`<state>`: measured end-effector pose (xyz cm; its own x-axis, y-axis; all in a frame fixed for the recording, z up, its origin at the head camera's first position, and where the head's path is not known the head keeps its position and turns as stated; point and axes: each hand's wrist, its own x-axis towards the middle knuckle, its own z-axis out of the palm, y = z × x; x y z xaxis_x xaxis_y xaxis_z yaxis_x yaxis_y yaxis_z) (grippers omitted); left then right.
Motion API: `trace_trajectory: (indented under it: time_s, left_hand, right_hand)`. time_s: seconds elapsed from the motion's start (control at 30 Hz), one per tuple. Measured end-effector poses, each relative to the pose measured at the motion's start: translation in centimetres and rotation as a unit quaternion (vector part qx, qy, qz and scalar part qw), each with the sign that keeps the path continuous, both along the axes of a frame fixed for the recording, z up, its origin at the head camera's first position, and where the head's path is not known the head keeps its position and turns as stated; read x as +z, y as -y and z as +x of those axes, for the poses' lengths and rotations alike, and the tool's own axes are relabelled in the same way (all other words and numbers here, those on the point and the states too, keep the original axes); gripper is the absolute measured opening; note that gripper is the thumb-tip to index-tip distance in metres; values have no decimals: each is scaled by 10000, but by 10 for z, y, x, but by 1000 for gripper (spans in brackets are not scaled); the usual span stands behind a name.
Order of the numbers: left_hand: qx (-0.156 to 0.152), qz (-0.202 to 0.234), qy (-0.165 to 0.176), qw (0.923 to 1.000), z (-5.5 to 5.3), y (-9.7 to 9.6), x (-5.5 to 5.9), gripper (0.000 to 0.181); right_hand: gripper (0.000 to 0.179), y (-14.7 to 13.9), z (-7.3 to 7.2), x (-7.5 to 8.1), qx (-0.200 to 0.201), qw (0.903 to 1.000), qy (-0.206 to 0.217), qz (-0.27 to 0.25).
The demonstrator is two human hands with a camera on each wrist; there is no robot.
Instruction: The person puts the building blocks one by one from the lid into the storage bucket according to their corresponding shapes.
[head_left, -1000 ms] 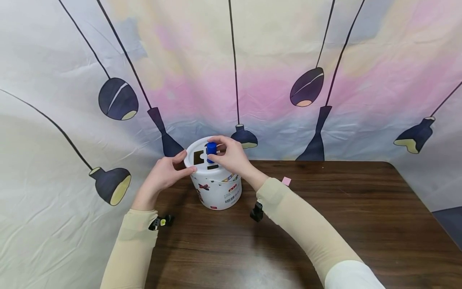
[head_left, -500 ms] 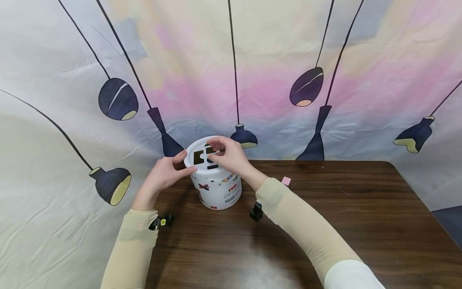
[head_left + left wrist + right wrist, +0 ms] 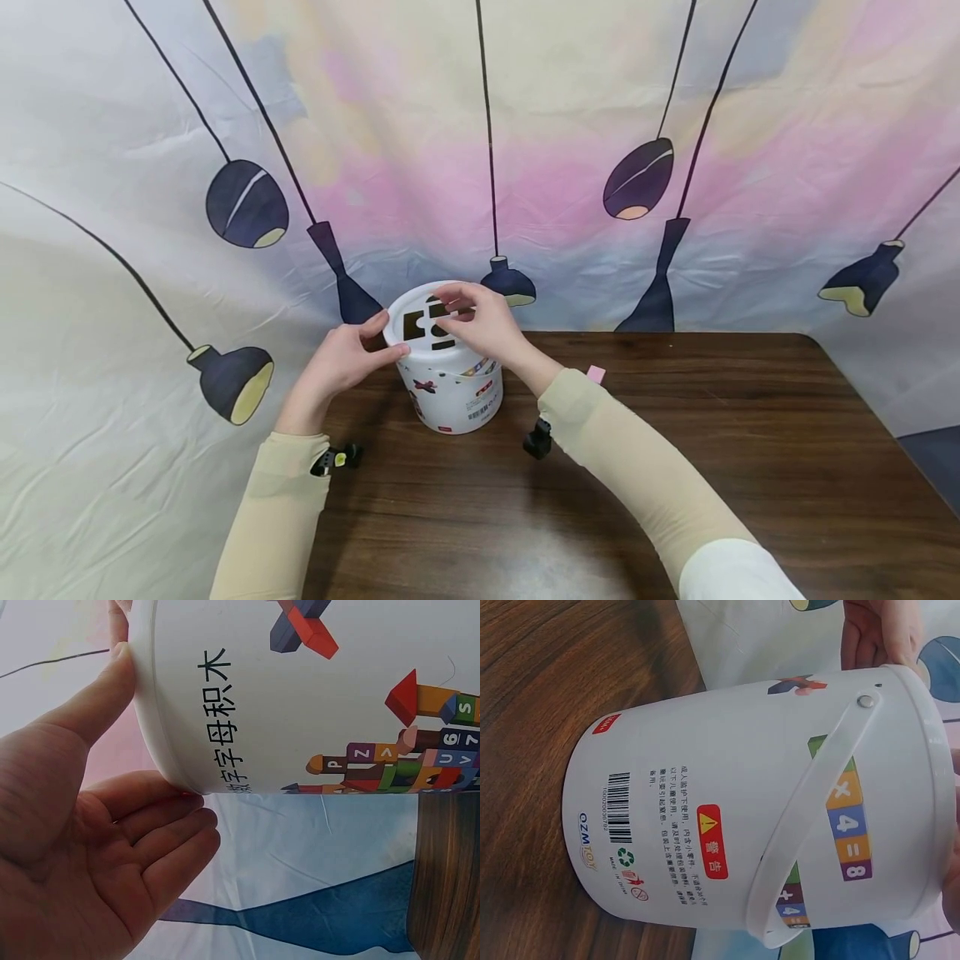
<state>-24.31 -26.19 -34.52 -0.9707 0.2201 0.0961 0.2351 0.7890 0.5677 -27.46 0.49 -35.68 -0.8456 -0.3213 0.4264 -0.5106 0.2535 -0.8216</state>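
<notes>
A white toy bucket [image 3: 453, 400] stands upright on the table, its lid [image 3: 412, 302] cut with several dark openings. My left hand [image 3: 341, 358] touches the lid's left rim with thumb and fingertips, thumb nearer me. In the left wrist view, the fingers [image 3: 172, 847] extend fairly straight beside the rim. Over the lid's right side, my right hand [image 3: 486, 327] hovers with thumb and fingers loosely parted and nothing between them. Printed blocks and letters cover the bucket's wall [image 3: 247, 697]. A white handle [image 3: 799, 810] hangs against its side in the right wrist view.
The brown wooden table [image 3: 675, 450] has a rounded far right corner. A small pink block [image 3: 596, 374] lies behind the right forearm. Behind the table hangs a cloth backdrop [image 3: 570, 167] printed with lamps. A small black camera sits on each wrist.
The blue cylinder block pinched in my right fingers went down through the lid opening and is out of sight. The right hand stays there with its fingers parted; the left has hardly moved.
</notes>
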Motion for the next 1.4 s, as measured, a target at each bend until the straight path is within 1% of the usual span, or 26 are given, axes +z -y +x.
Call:
trace_trajectory:
  time_s: [0.1, 0.37, 0.63, 0.73, 0.87, 0.97, 1.17, 1.3, 1.4]
  left_hand:
    - [-19, 28, 10, 10000, -1, -1, 0, 89]
    - [-31, -9, 4, 10000, -2, -1, 0, 89]
    - [-61, -34, -59, 10000, -1, -3, 1, 88]
    - [-55, -28, -76, 10000, -2, -3, 0, 88]
    - [-52, -19, -87, 9999, -2, -5, 1, 88]
    - [-93, -22, -85, 9999, -3, -5, 1, 88]
    - [-44, -50, -24, 10000, -3, -3, -1, 88]
    - [-31, -27, -44, 10000, -3, -1, -1, 88]
    - [-24, -43, -56, 10000, -2, 0, -2, 88]
  right_hand:
    - [37, -7, -2, -2, 20, 9998, 46, -190]
    - [35, -33, -8, -10, 102, 9983, -17, -581]
    - [35, -61, -7, -16, -132, 9964, 129, -828]
    - [36, -75, -5, -21, -171, 9957, 134, -897]
    - [37, -97, -4, -33, -222, 9954, 208, -906]
    - [37, -117, -1, -45, -318, 9951, 373, -860]
    - [38, -151, 12, -65, -576, 9942, 723, -555]
    - [39, -169, 18, -78, -625, 9923, 958, -484]
    - [39, -182, 22, -88, -658, 9915, 1091, -278]
